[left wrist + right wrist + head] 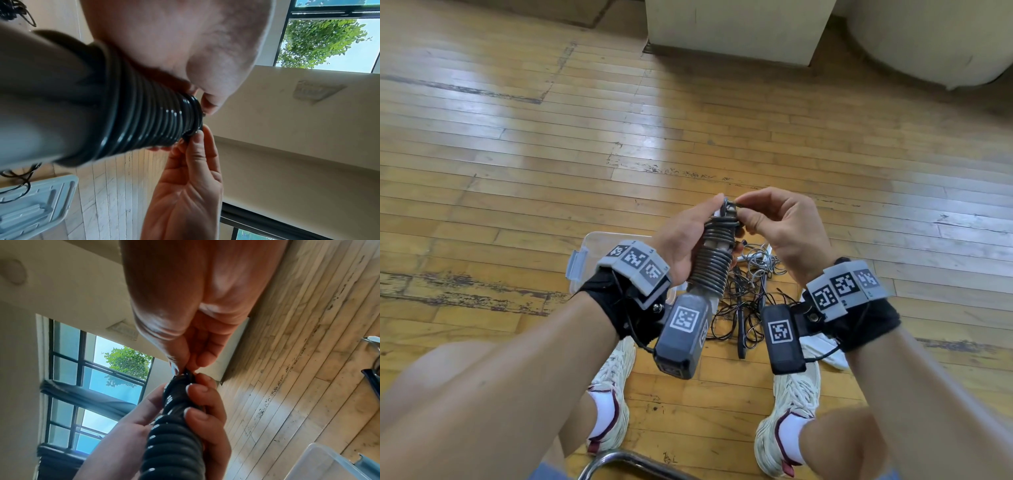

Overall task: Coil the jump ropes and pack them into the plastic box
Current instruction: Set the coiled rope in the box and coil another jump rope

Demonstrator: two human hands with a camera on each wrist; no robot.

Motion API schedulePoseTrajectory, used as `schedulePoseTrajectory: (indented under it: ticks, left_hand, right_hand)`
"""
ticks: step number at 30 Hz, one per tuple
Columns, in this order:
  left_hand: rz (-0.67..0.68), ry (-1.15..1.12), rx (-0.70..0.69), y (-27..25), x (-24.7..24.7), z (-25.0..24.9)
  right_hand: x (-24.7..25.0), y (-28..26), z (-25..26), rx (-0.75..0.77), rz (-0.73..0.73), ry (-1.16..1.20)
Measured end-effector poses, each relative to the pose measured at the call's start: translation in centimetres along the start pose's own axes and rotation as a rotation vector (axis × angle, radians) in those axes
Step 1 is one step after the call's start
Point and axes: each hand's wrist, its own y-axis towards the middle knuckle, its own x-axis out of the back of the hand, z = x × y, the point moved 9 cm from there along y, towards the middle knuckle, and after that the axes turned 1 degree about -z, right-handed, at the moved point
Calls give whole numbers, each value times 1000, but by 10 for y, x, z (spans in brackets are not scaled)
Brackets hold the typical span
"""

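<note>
My left hand (688, 236) grips a pair of jump rope handles held upright, with black rope (714, 260) wound round them in tight turns. At the top of the coil my right hand (774, 219) pinches the rope's end between thumb and forefinger. The left wrist view shows the glossy coil (148, 126) with my right fingertips (197, 138) at its far end. In the right wrist view my left fingers (205, 418) wrap the coil (174, 443). A tangle of more ropes (750, 298) lies on the floor below. The clear plastic box (585, 253) stands on the floor behind my left wrist.
I sit over a worn wooden floor (517, 154), my white sneakers (613, 394) on either side of the ropes. A metal chair tube (619, 459) curves below. A cream cabinet base (729, 31) stands at the far end. A ridged grey lid (30, 211) lies near the box.
</note>
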Motion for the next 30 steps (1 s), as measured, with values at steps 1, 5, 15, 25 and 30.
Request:
schedulePoseTrajectory:
  ticks: [1,5,15,25,30]
  left_hand:
    - [5,3,-7,1,0,-2]
    - [-13,-24,-13,0,2,-3]
    - [-21,-51,21,-1,3,-1]
    - [-9,52,51,-5,4,3]
    - [-3,28,9,-6,2,-5]
  right_hand:
    - [0,1,0,1,-6,-11]
    - [1,1,-1,9,-37,-33]
    - [2,1,6,89,-28,-99]
    - [-5,-2,2,88,21,-47]
    - [-3,-2,2,20,-2,134]
